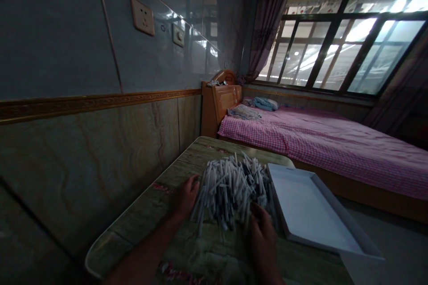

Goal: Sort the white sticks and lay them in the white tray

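A heap of several thin white sticks or tubes lies on a small table. My left hand rests against the heap's left edge, fingers curled against the sticks. At the heap's near right side sits my right hand, its fingers bent into the sticks; the dim light hides whether it grips any. A shallow white tray lies just right of the heap.
A tiled wall with a socket runs along the left of the table. Beyond the table stands a bed with a pink checked sheet and a wooden headboard. A large window fills the far wall.
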{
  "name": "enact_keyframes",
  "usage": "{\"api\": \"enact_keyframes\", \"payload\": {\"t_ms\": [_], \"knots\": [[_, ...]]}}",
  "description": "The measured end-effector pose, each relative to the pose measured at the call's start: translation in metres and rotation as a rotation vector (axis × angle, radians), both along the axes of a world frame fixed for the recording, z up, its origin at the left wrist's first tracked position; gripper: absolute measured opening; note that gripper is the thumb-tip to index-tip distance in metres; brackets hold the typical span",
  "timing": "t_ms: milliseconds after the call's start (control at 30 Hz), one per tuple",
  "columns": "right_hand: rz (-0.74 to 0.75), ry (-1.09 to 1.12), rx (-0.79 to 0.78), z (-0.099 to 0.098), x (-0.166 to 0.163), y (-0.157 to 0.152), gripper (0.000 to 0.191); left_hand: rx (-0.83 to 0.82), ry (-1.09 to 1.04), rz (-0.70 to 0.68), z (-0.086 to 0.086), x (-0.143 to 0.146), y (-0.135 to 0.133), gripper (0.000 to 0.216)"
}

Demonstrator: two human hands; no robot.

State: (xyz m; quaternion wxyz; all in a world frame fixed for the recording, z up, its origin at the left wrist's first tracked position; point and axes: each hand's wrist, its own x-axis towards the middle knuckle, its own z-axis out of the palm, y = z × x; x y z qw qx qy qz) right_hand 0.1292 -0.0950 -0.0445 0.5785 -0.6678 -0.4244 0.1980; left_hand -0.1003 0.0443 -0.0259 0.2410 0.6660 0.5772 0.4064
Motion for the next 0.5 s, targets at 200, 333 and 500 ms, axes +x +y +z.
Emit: {"api": "enact_keyframes", "payload": {"t_ms": [200,333,500], "knots": [[0.028,-0.256,-0.003,-0.007,-0.002,0.003,0.049,0.0,-0.095,0.025,0.0,-0.002,-0.002,0.031],[0.043,-0.372,-0.029,-0.009,0.001,0.003,0.049,0.025,-0.226,0.048,0.002,0.004,-0.007,0.031],[0.039,-0.552,-0.129,-0.002,-0.001,0.006,0.051,0.1,-0.272,-0.028,0.001,0.01,-0.017,0.034]]}}
